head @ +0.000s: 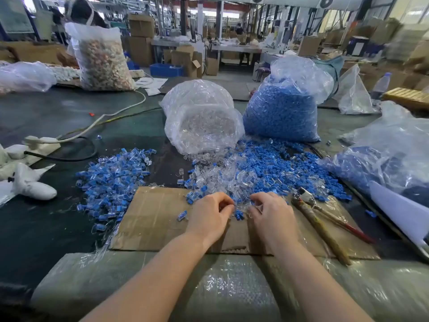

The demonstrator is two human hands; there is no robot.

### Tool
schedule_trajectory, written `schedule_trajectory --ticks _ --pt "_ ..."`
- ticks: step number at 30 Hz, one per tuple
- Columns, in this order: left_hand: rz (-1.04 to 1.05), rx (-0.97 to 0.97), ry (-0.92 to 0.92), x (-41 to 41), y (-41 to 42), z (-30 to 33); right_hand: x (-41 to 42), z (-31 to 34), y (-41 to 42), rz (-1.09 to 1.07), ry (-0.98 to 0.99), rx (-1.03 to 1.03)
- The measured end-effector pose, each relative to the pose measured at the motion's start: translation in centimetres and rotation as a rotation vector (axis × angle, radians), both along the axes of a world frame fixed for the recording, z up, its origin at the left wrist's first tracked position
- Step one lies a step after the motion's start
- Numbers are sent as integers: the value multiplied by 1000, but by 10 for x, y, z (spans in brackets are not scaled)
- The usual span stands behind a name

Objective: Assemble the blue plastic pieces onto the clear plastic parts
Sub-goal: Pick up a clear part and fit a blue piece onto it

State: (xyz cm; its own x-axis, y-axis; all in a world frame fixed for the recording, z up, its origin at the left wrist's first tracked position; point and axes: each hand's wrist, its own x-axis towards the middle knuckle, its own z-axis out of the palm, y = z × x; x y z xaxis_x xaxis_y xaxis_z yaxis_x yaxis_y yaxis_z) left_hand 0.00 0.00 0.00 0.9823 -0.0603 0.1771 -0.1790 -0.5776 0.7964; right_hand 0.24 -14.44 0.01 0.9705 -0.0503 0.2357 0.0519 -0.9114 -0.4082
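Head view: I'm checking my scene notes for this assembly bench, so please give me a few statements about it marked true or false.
1. The bag of blue pieces stands right of the bag of clear parts. True.
2. The pliers lie left of the left hand. False: they lie right of the right hand, on the cardboard sheet.
3. Both hands meet at the near edge of the mixed loose pile. True; the left hand has curled fingers.
4. The pile of assembled pieces lies on the cardboard. False: it lies mostly on the dark tabletop, left of the cardboard.
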Motion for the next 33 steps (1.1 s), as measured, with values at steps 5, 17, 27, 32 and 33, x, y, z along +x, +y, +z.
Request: schedule_trajectory --ticks 5,17,27,32,33 --pt "99 -10 -47 10 -9 -6 9 -8 6 -64 -52 -152" --pt "165 31 -255 19 -18 -21 18 -24 10 -98 -291 48" --pt "118 62 -299 15 -17 -20 16 -28 10 2 -405 48" --pt "137 37 -321 15 -17 -18 15 -28 10 42 -414 25" --pt "139 36 -319 15 -17 -17 15 -27 11 50 -420 23"
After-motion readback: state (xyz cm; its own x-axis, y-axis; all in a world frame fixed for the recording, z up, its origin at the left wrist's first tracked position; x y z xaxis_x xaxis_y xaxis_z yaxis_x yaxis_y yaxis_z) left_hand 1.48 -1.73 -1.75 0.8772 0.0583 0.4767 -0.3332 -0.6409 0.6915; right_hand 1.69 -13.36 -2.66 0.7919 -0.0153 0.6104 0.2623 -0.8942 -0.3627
